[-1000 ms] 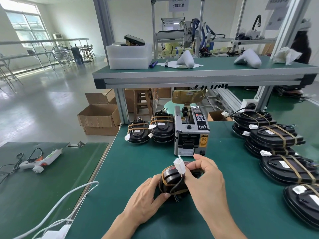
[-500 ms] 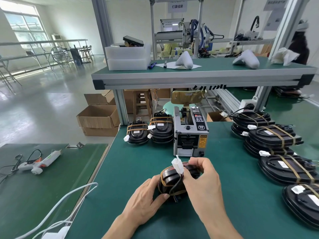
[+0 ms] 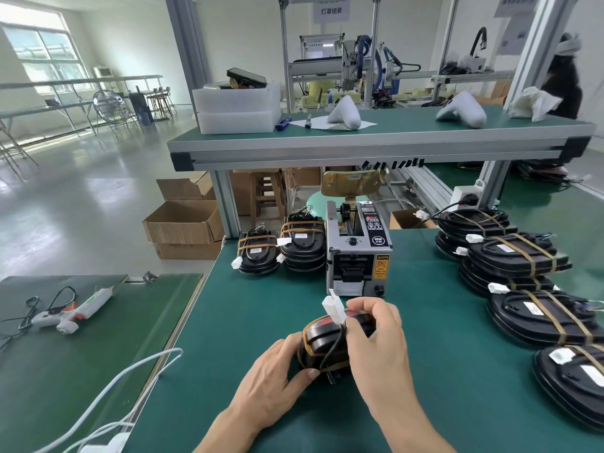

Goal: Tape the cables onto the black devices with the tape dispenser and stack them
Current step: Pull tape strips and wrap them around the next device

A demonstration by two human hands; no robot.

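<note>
Black device (image 3: 327, 343), glossy, rounded and banded with tan tape, sits on the green mat (image 3: 441, 322) just in front of the boxy grey tape dispenser (image 3: 359, 253); the left hand (image 3: 277, 384) grips its near edge while the right hand (image 3: 376, 341) curls over its top beside a white plastic connector (image 3: 334, 308) on a thin black cable (image 3: 333, 351). Taped stacks (image 3: 523, 266) lie right of the dispenser

A white sign (image 3: 331, 10) hanging from the frame overhead reads 灯罩组装. On the tape dispenser (image 3: 359, 253), a round black button is marked SEMI — the yellow warning sticker (image 3: 381, 267) below it carries print too small to read.
</note>
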